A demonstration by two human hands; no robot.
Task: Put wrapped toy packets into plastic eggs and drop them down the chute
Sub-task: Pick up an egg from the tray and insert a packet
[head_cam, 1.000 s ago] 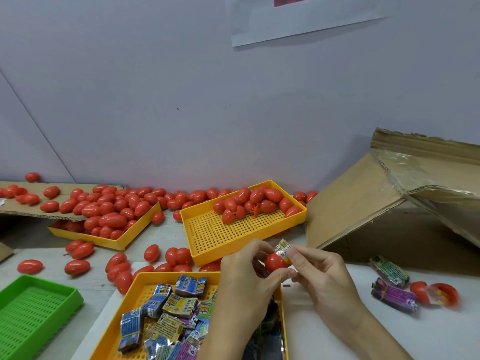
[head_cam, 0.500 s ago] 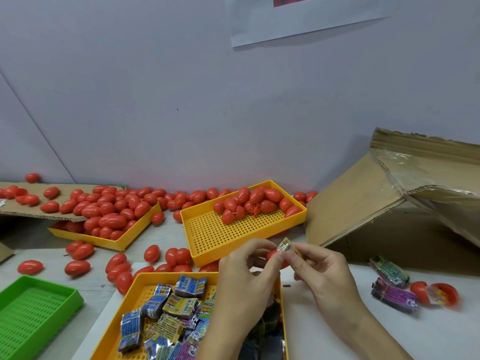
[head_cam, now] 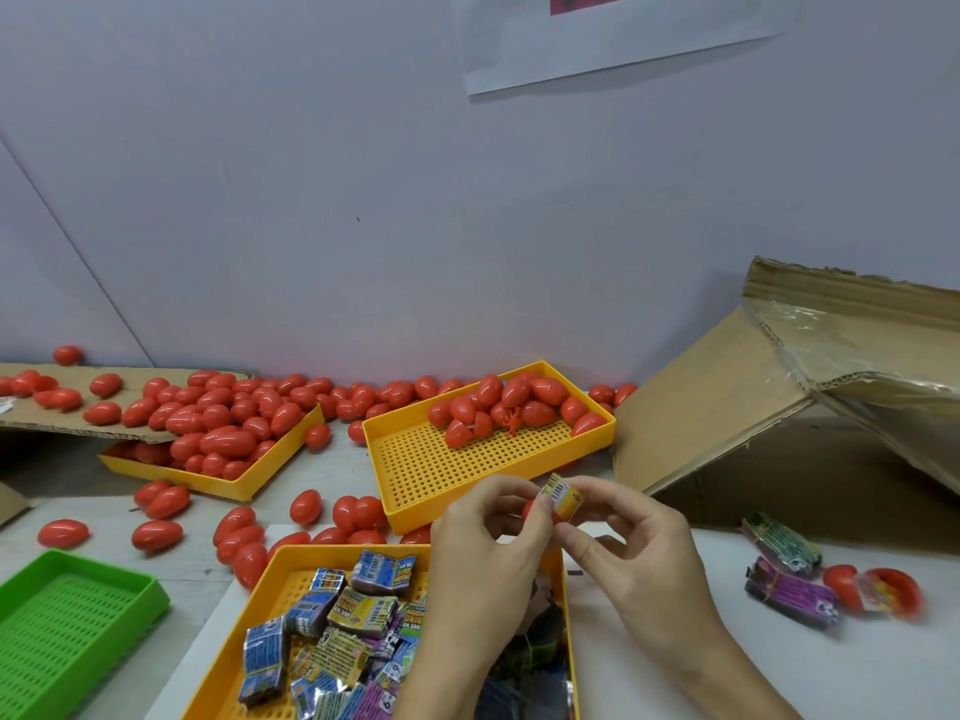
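Observation:
My left hand [head_cam: 488,558] grips a red plastic egg half [head_cam: 530,509], mostly hidden behind its fingers. My right hand [head_cam: 634,553] pinches a yellow wrapped toy packet [head_cam: 563,498] and holds it against the egg. Both hands meet above the near yellow tray [head_cam: 260,626], which is full of several colourful wrapped packets [head_cam: 358,610]. A cardboard chute [head_cam: 727,407] slopes up at the right.
Two more yellow trays, one in the middle [head_cam: 415,480] and one at the left [head_cam: 244,483], hold red eggs; many eggs lie loose on the table. A green tray [head_cam: 78,631] sits at the near left. Two packets [head_cam: 789,595] and an open egg [head_cam: 893,589] lie at the right.
Both hands have lifted slightly. The packet now covers more of the red egg, which showed clearly between the fingers a second ago.

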